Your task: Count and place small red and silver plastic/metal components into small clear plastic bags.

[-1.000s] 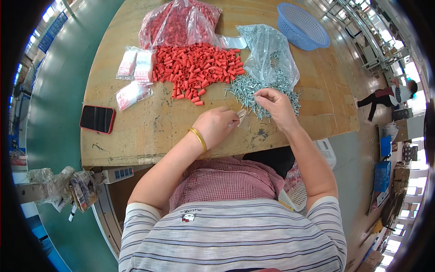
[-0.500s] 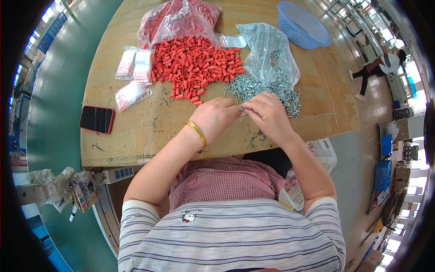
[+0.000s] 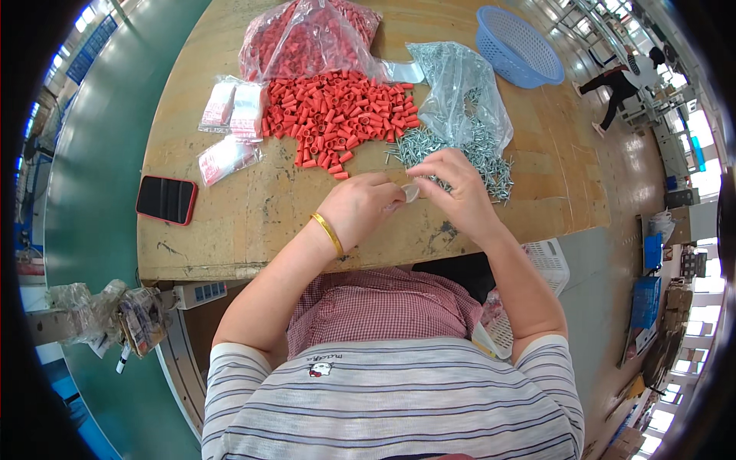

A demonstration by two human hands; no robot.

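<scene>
Pinching a small clear bag [image 3: 412,192] in its fingertips, a worker's left hand [image 3: 358,207], a gold bangle [image 3: 327,234] at the wrist, is just beside the right hand [image 3: 462,199], whose thumb and forefinger curl toward each other near the bag; whether they grip anything cannot be told. Beyond, on a worn wooden table [image 3: 230,230], lie loose red caps [image 3: 337,115] and, to their right, slim silvery fasteners [image 3: 493,170]
</scene>
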